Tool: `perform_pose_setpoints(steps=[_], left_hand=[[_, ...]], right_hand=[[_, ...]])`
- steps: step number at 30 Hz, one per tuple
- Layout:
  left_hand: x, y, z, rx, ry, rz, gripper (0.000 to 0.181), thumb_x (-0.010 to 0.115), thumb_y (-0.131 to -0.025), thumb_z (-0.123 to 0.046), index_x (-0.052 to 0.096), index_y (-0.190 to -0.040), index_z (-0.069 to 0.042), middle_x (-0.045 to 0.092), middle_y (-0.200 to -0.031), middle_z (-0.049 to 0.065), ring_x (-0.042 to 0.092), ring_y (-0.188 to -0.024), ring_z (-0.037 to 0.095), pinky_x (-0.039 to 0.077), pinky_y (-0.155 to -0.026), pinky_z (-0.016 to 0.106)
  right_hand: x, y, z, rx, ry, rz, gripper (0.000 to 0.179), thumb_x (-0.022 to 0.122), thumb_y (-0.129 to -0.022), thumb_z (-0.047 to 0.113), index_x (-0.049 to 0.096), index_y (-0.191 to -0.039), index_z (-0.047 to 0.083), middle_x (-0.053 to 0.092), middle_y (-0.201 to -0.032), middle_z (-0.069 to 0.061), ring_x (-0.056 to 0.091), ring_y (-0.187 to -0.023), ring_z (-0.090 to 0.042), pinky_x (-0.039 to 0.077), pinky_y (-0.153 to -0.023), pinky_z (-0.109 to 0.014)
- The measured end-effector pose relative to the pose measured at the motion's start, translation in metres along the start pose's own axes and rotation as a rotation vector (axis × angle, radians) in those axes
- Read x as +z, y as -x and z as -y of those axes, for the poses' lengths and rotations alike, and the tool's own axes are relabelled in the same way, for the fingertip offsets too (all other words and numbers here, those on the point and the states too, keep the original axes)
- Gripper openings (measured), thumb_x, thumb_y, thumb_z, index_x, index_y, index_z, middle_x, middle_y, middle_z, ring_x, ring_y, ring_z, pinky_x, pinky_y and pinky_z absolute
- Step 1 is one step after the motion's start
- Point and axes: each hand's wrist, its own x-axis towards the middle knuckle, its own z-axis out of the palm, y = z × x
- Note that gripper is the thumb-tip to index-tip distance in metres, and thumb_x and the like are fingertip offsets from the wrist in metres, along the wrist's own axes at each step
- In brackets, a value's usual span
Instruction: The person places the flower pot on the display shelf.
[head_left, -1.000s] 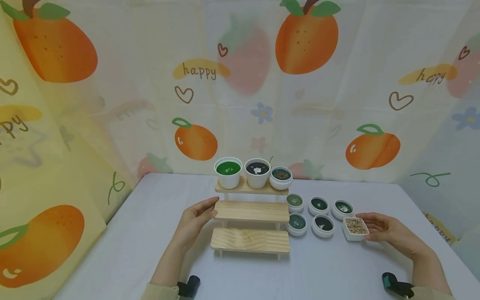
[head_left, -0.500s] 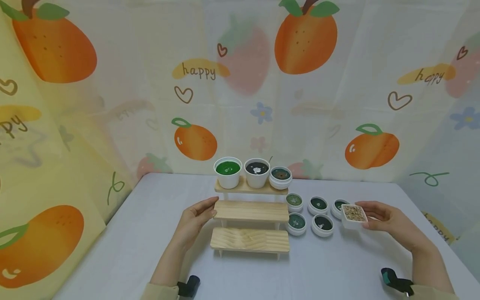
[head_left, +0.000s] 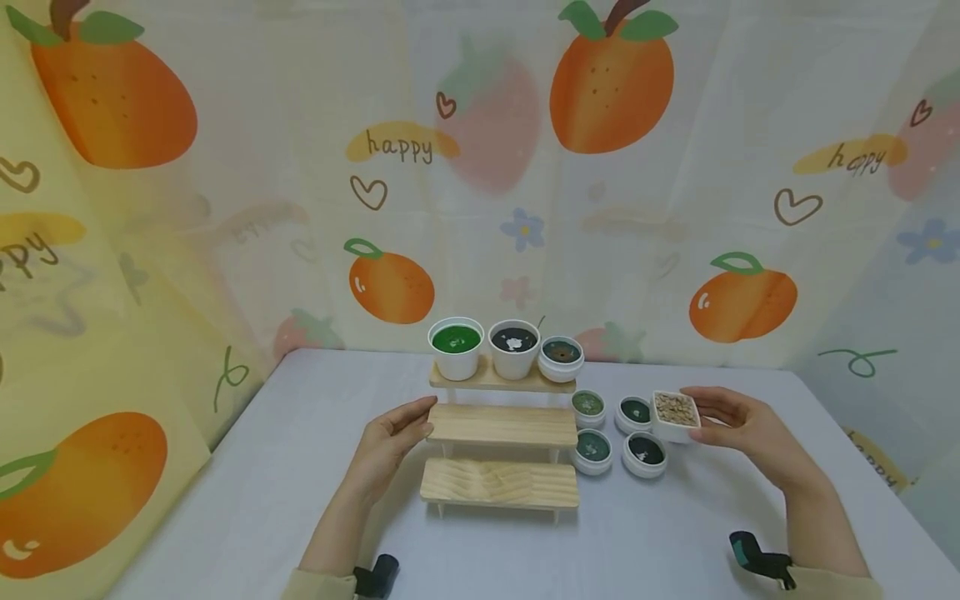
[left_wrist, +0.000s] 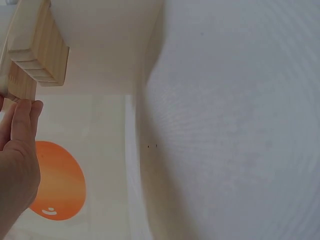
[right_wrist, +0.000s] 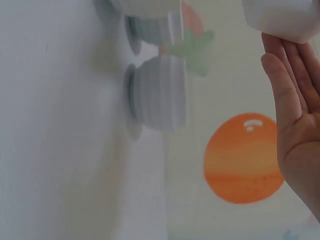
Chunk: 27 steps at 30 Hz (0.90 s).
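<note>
My right hand pinches a small square white bowl filled with pale beige grainy pieces, thumb in front and fingers behind. The right wrist view shows that bowl from below, off the table. Several round white pots with green or dark contents stand left of it, among them a dark pot and a lighter green pot. My left hand touches the left end of the middle wooden shelf with nearly straight fingers. In the left wrist view, its fingertips meet the board's end.
The top shelf bears a bright green cup, a dark cup and a round pot. In front stands the lowest wooden shelf. A white-covered table lies below; fruit-printed cloth hangs behind.
My right hand has lifted the square bowl and carried it left and away from me, now covering the rear right pot. The left hand has stayed at the middle shelf's end.
</note>
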Motion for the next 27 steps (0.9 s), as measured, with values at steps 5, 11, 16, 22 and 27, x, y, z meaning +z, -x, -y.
perform_pose_setpoints(steps=[5,11,16,22,27], left_hand=[[-0.001,0.001,-0.001,0.002,-0.009,-0.007,0.05,0.064,-0.093,-0.007,0.051,-0.141,-0.001,0.052,-0.147,0.017,0.056,-0.129,0.012,0.049,-0.1,0.012],[-0.002,0.002,-0.002,0.007,-0.011,-0.004,0.051,0.065,-0.093,-0.009,0.05,-0.141,0.0,0.051,-0.147,0.017,0.058,-0.124,0.006,0.049,-0.1,0.012],[-0.001,0.002,-0.002,0.006,-0.007,-0.007,0.051,0.066,-0.093,-0.009,0.051,-0.141,0.0,0.052,-0.147,0.017,0.059,-0.123,0.005,0.05,-0.099,0.012],[-0.001,0.002,-0.001,0.016,-0.015,-0.003,0.051,0.065,-0.093,-0.01,0.051,-0.141,0.0,0.052,-0.147,0.017,0.056,-0.129,0.013,0.049,-0.1,0.013],[0.0,0.001,0.0,0.011,-0.02,-0.002,0.051,0.065,-0.093,-0.009,0.051,-0.141,0.0,0.052,-0.147,0.017,0.056,-0.13,0.013,0.049,-0.101,0.013]], right_hand=[[0.014,-0.005,0.016,-0.016,-0.028,-0.001,0.061,0.075,-0.088,0.025,0.051,-0.14,0.005,0.06,-0.113,0.028,0.058,-0.102,0.013,0.052,-0.085,-0.011],[0.031,-0.01,0.034,-0.045,-0.044,0.021,0.06,0.076,-0.086,0.025,0.053,-0.139,0.008,0.062,-0.128,0.0,0.057,-0.106,0.008,0.05,-0.089,-0.011],[0.045,-0.012,0.048,-0.065,-0.083,0.046,0.06,0.077,-0.085,0.022,0.054,-0.138,0.007,0.059,-0.135,-0.017,0.058,-0.108,0.005,0.05,-0.09,-0.012],[0.061,-0.016,0.061,-0.101,-0.134,0.08,0.059,0.079,-0.084,0.019,0.055,-0.136,0.005,0.059,-0.135,-0.02,0.062,-0.107,0.0,0.054,-0.091,-0.015],[0.077,-0.018,0.071,-0.115,-0.148,0.104,0.059,0.08,-0.081,0.019,0.057,-0.134,0.008,0.061,-0.134,-0.016,0.062,-0.115,-0.007,0.052,-0.095,-0.013]])
